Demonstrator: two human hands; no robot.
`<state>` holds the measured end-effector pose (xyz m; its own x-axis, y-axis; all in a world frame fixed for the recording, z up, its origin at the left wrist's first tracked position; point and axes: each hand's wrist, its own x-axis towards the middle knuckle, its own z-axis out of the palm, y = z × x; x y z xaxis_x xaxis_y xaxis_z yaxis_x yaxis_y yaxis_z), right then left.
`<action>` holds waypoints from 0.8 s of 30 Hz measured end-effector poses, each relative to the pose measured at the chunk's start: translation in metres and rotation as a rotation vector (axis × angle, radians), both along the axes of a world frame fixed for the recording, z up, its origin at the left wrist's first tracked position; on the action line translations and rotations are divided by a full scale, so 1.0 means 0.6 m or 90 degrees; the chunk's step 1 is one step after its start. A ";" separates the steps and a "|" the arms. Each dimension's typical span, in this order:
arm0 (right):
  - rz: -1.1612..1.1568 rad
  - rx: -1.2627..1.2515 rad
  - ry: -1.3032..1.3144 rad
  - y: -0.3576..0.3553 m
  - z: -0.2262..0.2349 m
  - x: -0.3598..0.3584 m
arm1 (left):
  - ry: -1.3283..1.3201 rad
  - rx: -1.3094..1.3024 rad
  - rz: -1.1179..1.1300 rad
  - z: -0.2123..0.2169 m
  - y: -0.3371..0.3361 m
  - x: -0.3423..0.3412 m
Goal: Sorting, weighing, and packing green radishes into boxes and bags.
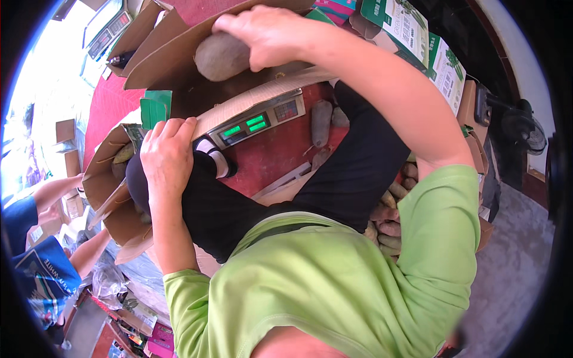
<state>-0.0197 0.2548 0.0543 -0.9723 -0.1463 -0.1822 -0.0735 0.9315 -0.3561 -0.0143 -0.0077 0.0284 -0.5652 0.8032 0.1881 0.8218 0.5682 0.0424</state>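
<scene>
An open cardboard box [185,89] stands in front of me on a scale [259,124] with a lit green display. My right hand [265,36] reaches over the box and grips a large, rounded, brownish tuber [222,58] from above. The tuber is held at the box opening; the box's bottom is mostly in shadow. At the box's near left corner, my left hand [167,152] is closed over the edge of the near flap [256,98]. A green flap [156,107] sticks up beside that hand.
Long tubers [321,122] lie on the red floor between my legs, and a pile of tubers [388,230] sits by my right hip. Another open box [110,185] with tubers is at left, where another person's arms [57,194] reach in. Green-white cartons [406,27] and a fan [524,126] stand at right.
</scene>
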 end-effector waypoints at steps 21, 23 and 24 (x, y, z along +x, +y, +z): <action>0.178 -0.061 -0.332 -0.035 -0.119 -0.053 | -0.035 0.034 0.035 -0.011 -0.003 -0.015; 0.123 -0.200 -0.131 -0.003 -0.076 -0.030 | -0.036 0.037 0.035 -0.008 0.000 -0.014; 0.091 -0.264 -0.026 0.021 -0.070 -0.020 | -0.039 0.039 0.039 -0.009 0.005 -0.015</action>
<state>-0.0317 0.2675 0.0121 -0.9300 -0.3485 -0.1171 -0.1699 0.6900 -0.7036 -0.0230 -0.0046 0.0229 -0.6247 0.7551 0.1989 0.7805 0.6120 0.1280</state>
